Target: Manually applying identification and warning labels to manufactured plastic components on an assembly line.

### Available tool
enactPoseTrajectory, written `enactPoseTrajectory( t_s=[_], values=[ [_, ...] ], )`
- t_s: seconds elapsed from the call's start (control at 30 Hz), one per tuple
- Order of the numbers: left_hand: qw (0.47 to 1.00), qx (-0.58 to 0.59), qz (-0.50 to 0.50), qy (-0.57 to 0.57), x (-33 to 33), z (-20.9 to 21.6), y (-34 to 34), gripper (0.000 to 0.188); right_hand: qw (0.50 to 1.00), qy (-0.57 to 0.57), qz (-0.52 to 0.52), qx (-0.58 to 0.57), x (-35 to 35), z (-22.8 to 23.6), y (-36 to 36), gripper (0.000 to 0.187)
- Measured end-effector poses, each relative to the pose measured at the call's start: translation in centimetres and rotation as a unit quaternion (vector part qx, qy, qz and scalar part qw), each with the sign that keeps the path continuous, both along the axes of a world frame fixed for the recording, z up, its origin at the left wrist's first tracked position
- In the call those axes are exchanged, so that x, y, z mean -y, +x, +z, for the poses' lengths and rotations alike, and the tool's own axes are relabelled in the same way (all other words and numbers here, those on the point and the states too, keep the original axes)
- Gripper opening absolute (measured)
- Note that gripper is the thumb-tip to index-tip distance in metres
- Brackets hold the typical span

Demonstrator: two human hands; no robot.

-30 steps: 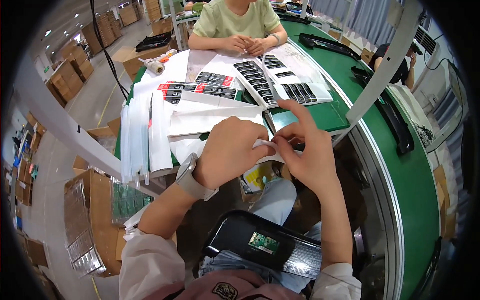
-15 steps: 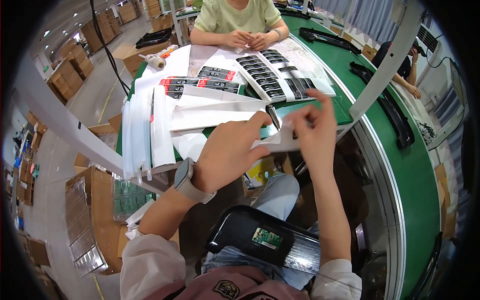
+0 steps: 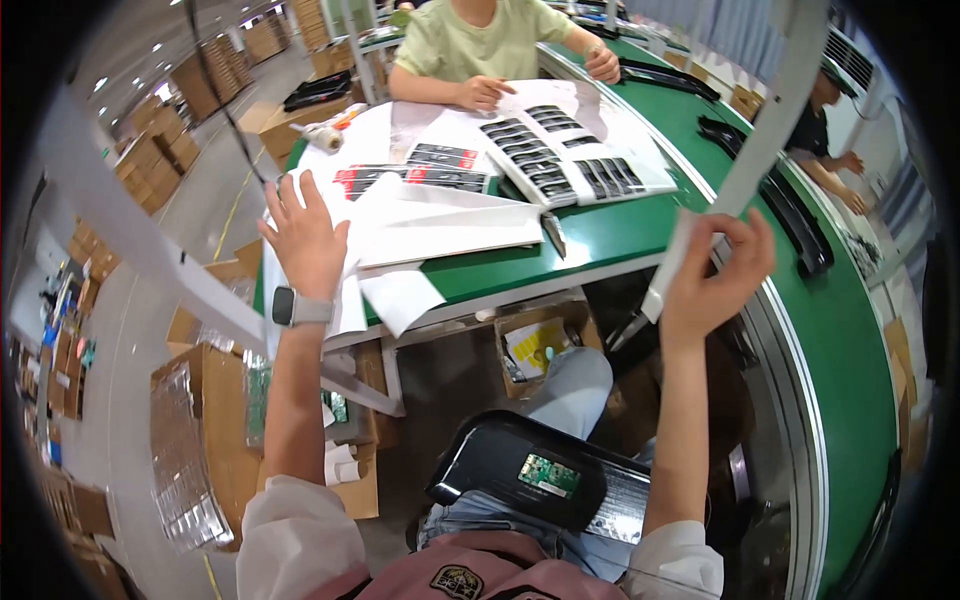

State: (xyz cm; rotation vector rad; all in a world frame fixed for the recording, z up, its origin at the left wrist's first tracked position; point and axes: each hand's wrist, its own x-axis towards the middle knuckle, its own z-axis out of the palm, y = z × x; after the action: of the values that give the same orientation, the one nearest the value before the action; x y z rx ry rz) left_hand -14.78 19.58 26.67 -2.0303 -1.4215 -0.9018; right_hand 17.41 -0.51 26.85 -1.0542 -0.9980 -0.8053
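Note:
My left hand point(image 3: 308, 240), fingers spread, is over the pale strips and white sheets at the table's left side; whether it touches them I cannot tell. Out to the right, my right hand point(image 3: 718, 275) pinches a narrow white strip point(image 3: 672, 262) that hangs beside its fingertips. Below that strip shows a dark pointed piece point(image 3: 628, 330); whether it is held is unclear. Across my lap lies a glossy black panel point(image 3: 500, 465) with a small green circuit board point(image 3: 549, 475) on it. A utility knife point(image 3: 553, 234) rests on the green table between my hands.
Folded white sheets point(image 3: 450, 225) and printed black label sheets point(image 3: 530, 160) cover the table point(image 3: 600, 235). A co-worker point(image 3: 490, 45) sits opposite. White posts point(image 3: 770, 130) rise at both sides. Cardboard boxes point(image 3: 225, 420) stand low left; black panels point(image 3: 795, 225) lie on the green conveyor at right.
My hands have parted: the left went left and forward and opened, the right went right with the white strip. The co-worker's hands have also separated, one reaching toward the conveyor.

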Motion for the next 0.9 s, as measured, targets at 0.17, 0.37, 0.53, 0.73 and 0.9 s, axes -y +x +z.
enactPoseTrajectory(
  t_s=[0.17,0.37,0.53,0.73,0.9],
  values=[
    [0.65,0.365,-0.402,-0.531,10.6,1.0,8.3,0.036,0.959,-0.097,-0.106,0.244,3.4,-0.2,-3.4,0.03],
    [0.339,0.552,-0.539,-0.538,18.1,-2.3,12.2,0.032,0.933,-0.111,-0.04,0.341,7.6,-3.2,-5.6,0.041],
    [0.509,0.309,-0.561,-0.575,17.3,-2.6,12.8,0.015,0.922,-0.276,0.024,0.269,11.8,-5.0,-5.1,0.049],
    [0.525,0.192,-0.684,-0.469,17.6,-1.9,12.9,0.006,0.854,-0.229,0.345,-0.315,16.0,-6.0,-1.8,0.069],
    [0.54,0.14,-0.696,-0.453,17.8,-2.4,13.4,0.005,0.785,-0.259,0.388,-0.406,17.8,-5.2,-2.0,0.062]
  ],
)
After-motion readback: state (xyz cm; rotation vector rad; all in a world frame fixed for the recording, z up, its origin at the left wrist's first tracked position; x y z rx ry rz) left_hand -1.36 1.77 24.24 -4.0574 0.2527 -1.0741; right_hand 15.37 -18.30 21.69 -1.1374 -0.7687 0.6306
